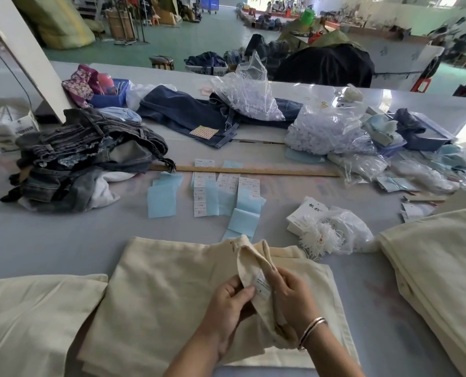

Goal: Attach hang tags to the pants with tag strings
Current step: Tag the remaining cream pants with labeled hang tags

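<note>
Head view: at my left, a heap of dark jeans [85, 156] sits on the table [36, 235]. Centre, printed tags [200, 197] lie among blue slips, text too small to read. My left hand [226, 303] pinches the cream pants [158, 295] waistband; my right hand [291, 297] grips it beside a sewn label [263, 287], unreadable. Right, white strings [319, 238] touch a box [305, 213] printed with characters I cannot read.

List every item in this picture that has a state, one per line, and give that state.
cream pants: flat, waistband lifted
sewn-in label: exposed between the fingers
left hand: pinching waistband
right hand: gripping waistband
clear bag: open-topped
wooden ruler: lying flat
denim pile: heaped
</note>
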### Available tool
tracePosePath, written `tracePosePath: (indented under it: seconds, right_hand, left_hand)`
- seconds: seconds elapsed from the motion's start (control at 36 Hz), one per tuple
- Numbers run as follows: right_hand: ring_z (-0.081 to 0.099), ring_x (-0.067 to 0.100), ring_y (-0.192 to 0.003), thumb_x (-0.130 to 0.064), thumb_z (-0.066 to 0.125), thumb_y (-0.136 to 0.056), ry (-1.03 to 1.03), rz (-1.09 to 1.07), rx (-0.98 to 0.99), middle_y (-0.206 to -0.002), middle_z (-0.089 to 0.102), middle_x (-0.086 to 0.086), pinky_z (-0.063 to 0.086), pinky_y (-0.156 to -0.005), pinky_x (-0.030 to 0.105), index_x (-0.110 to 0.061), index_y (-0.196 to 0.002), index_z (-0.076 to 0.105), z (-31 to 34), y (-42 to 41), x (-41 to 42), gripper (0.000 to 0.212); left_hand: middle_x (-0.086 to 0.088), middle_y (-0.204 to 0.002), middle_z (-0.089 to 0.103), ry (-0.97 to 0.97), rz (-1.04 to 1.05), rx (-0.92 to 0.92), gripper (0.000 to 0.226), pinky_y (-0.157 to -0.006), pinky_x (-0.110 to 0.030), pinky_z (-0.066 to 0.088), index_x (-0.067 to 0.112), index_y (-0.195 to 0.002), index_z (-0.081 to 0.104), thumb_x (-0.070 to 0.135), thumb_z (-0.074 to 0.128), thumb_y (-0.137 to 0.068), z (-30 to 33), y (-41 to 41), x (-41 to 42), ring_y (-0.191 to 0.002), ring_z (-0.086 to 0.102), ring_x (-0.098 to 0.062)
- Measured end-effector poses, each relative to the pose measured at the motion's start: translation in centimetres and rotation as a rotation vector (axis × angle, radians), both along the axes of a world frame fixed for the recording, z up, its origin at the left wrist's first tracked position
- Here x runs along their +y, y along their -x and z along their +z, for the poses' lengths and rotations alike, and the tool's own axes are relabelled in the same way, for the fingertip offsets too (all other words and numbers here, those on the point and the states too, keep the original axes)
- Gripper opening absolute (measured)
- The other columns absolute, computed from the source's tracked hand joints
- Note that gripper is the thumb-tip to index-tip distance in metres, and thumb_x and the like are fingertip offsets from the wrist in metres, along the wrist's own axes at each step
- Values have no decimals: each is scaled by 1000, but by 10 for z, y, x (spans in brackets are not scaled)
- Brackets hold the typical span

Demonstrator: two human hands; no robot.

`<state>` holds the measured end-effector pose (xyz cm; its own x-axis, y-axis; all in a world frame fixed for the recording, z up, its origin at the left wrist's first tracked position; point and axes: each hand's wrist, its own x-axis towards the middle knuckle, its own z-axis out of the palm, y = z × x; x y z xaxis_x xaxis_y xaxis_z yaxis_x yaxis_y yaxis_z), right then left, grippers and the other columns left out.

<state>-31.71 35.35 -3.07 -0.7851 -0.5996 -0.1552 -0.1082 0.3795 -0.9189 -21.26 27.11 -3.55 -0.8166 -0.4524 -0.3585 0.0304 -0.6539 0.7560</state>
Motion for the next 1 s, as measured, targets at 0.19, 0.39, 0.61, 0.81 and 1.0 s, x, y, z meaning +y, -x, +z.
tracePosePath:
  seconds: [0.19,0.39,0.61,0.81,1.0]
  right_hand:
    - [50,12,-64,-17,48,-99,35,-110,19,-62,60,-6,41,-63,31,-16,-73,64,-10,8,0,31]
    - [50,15,-67,-15,48,-99,102,-107,-55,-67,61,-1,41,-66,35,-12,-78,67,-10,11,1,28]
    - [51,13,-66,-14,48,-98,125,-107,-71,-66,62,-2,41,-65,33,-13,-79,68,-11,11,0,28]
    - [50,12,-64,-13,48,-98,165,-89,-118,-63,61,-4,41,-62,30,-12,-75,67,-13,12,2,30]
    - [52,20,-70,-19,38,-101,134,-180,-212,-71,61,7,43,-68,35,-6,-82,64,-35,30,20,35]
  left_hand:
    - [-23,-97,70,-114,-1,54,26,-70,-34,57,2,-97,74,-2,50,-87,3,-2,1,-82,70,-28]
    - [-24,-93,70,-178,10,109,26,-66,-33,57,1,-95,74,2,55,-77,5,-3,2,-78,70,-28]
    - [-22,-94,71,-168,7,118,27,-68,-32,57,3,-97,74,3,55,-78,2,-4,2,-80,71,-27]
    - [-21,-95,71,-184,-2,124,28,-69,-31,57,5,-99,75,3,55,-79,-4,-1,2,-82,71,-26]
    - [-22,-95,72,-45,-59,-38,30,-71,-33,57,4,-95,74,-5,46,-93,-16,32,13,-83,70,-27]
